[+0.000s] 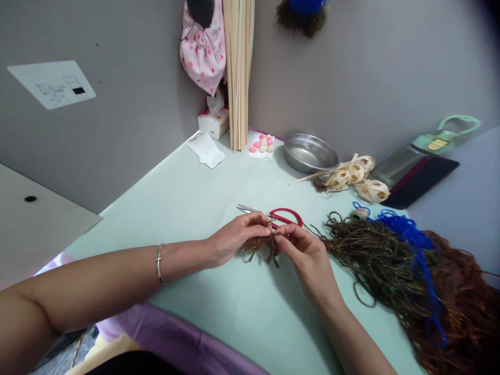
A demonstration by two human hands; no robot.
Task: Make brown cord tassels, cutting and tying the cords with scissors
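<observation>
My left hand (238, 234) is closed round a small bunch of brown glittery yarn (258, 245), whose loose ends hang below the fingers. Thumb and fingers of my right hand (304, 247) pinch at the right side of the same bunch; the exact strand is too small to make out. Just behind both hands lie red-handled scissors (291, 211), blades pointing left and partly covered by my left hand. To the right spreads a large heap of dark olive yarn (363, 255), with blue cord (408, 229) on it and reddish-brown yarn (461, 291) beside it.
Along the back stand a tissue box (214, 124), upright wooden strips (238, 78), pink and cream pieces (261, 144) on paper and a metal bowl (310, 153). Woven strip balls (351, 174), a bottle (414, 151) and a dark flat object (424, 179) sit at the right.
</observation>
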